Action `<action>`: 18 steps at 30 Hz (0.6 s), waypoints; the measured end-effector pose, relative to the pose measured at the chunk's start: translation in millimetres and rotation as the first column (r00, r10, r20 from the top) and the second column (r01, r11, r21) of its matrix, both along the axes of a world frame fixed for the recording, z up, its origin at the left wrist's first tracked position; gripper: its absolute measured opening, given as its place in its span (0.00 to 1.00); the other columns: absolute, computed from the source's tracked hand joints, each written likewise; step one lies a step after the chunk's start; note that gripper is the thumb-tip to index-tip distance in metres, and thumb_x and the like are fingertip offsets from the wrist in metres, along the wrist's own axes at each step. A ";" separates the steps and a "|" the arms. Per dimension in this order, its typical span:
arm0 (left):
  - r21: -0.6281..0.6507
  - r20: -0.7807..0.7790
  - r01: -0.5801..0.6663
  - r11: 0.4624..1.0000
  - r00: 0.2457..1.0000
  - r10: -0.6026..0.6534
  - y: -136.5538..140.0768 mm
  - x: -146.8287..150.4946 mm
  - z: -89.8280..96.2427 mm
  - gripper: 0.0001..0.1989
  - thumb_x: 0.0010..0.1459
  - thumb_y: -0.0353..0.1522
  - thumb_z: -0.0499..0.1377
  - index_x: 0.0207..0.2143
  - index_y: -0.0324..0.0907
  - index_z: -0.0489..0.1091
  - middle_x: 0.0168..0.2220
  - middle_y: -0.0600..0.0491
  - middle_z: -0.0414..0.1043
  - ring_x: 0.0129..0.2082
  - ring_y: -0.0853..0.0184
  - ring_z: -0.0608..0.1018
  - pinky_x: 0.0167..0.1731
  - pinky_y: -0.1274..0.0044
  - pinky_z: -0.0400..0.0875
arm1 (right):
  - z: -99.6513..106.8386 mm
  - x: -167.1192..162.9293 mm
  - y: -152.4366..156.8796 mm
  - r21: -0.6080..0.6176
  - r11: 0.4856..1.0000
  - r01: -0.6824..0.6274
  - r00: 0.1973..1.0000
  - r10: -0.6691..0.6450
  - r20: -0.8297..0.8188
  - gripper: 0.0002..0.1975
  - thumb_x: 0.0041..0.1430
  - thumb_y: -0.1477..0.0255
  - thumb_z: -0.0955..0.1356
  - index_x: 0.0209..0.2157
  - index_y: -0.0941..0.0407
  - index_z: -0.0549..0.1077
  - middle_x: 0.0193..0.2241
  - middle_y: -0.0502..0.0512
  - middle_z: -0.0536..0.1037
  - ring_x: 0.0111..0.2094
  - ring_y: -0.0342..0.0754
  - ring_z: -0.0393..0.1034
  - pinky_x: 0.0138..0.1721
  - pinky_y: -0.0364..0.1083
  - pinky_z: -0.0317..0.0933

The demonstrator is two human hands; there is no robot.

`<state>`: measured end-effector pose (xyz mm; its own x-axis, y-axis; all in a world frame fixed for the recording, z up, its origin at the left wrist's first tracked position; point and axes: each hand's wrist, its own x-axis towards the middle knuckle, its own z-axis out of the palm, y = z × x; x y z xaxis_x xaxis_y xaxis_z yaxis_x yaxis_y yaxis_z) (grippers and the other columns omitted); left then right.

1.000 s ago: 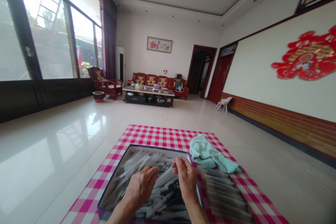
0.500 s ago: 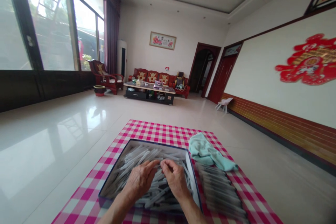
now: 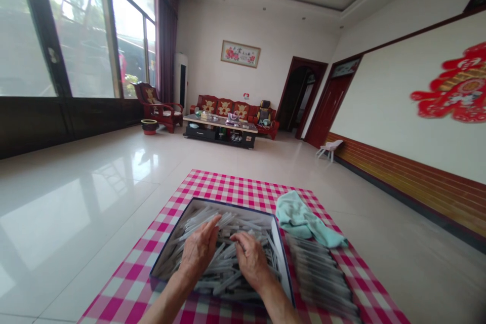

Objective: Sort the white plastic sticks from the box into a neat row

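Reading the clock from the middle of the shallow rectangular blue-rimmed box [image 3: 281,250], the pink-and-white checked tablecloth [image 3: 243,182] shows from nine round to twelve, giving room that way before its far edge meets the pale glossy tiled floor [image 3: 106,263]. At two, the crumpled mint-green cloth [image 3: 299,217] crowds the box's corner; between three and four lies a blurred row of slim greyish sticks [image 3: 322,273]. The left hand [image 3: 200,245] is above nine, fingers nearly straight; the right hand [image 3: 251,259] is above three, fingers curled narrow. The slim translucent plastic tubes [image 3: 226,258] fill the box beneath and between them; I cannot tell whether either hand pinches one.
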<state>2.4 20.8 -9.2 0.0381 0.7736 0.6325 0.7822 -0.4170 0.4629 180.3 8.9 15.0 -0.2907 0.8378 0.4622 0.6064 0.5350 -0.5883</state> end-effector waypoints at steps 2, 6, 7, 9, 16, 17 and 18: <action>0.002 0.010 0.012 1.000 1.000 -0.012 -0.3 0.4 0.0 0.17 0.66 0.33 0.44 0.53 0.41 0.66 0.35 0.47 0.77 0.34 0.64 0.79 0.35 0.74 0.72 | -3.8 -4.8 -0.3 0.015 0.999 -0.033 0.994 0.032 0.105 0.15 0.58 0.80 0.60 0.38 0.54 0.75 0.37 0.55 0.78 0.42 0.49 0.71 0.47 0.48 0.61; -0.002 0.027 0.010 1.000 1.000 -0.010 -1.6 1.4 1.2 0.17 0.66 0.33 0.45 0.52 0.42 0.66 0.35 0.48 0.77 0.34 0.64 0.79 0.35 0.74 0.72 | -12.3 -11.4 -0.6 0.032 0.998 -0.049 0.959 0.038 0.282 0.14 0.57 0.81 0.61 0.38 0.54 0.74 0.36 0.53 0.78 0.42 0.49 0.69 0.47 0.47 0.57; -0.003 0.029 0.011 1.000 1.000 -0.011 -2.1 1.6 1.6 0.17 0.66 0.33 0.45 0.52 0.42 0.66 0.35 0.48 0.77 0.35 0.64 0.79 0.35 0.73 0.72 | -13.5 -11.9 -0.9 0.037 0.999 -0.039 0.949 0.025 0.314 0.13 0.58 0.81 0.61 0.38 0.54 0.74 0.35 0.53 0.77 0.42 0.49 0.69 0.46 0.47 0.57; -0.008 0.034 0.011 1.000 0.999 -0.010 -3.2 2.0 2.6 0.17 0.66 0.32 0.45 0.52 0.42 0.66 0.36 0.47 0.77 0.36 0.64 0.79 0.36 0.73 0.73 | -14.1 -11.3 -1.6 0.038 0.999 0.009 0.932 -0.022 0.363 0.12 0.60 0.79 0.61 0.36 0.54 0.74 0.33 0.53 0.77 0.40 0.49 0.69 0.45 0.47 0.56; -0.035 0.045 0.013 0.999 0.999 -0.011 -5.5 1.5 4.7 0.17 0.65 0.32 0.45 0.52 0.40 0.67 0.36 0.45 0.77 0.37 0.62 0.79 0.37 0.72 0.72 | -8.5 0.4 -1.3 -0.020 0.965 0.262 0.874 -0.229 0.429 0.14 0.59 0.80 0.60 0.33 0.55 0.76 0.31 0.54 0.78 0.36 0.49 0.71 0.40 0.46 0.55; -0.035 0.043 0.013 0.999 0.999 -0.012 -5.4 1.4 4.5 0.18 0.65 0.32 0.45 0.52 0.40 0.67 0.36 0.45 0.77 0.37 0.62 0.79 0.37 0.73 0.72 | -8.1 1.3 -1.4 -0.022 0.964 0.266 0.876 -0.232 0.423 0.13 0.58 0.81 0.60 0.33 0.55 0.76 0.31 0.54 0.78 0.36 0.48 0.71 0.40 0.45 0.55; -0.030 0.042 0.012 0.999 0.999 -0.011 -5.3 1.4 4.1 0.18 0.65 0.32 0.45 0.52 0.40 0.67 0.36 0.46 0.77 0.37 0.62 0.79 0.37 0.73 0.72 | -7.8 1.7 -1.7 -0.021 0.965 0.260 0.881 -0.228 0.415 0.13 0.58 0.81 0.61 0.33 0.54 0.76 0.32 0.54 0.78 0.36 0.48 0.71 0.40 0.45 0.56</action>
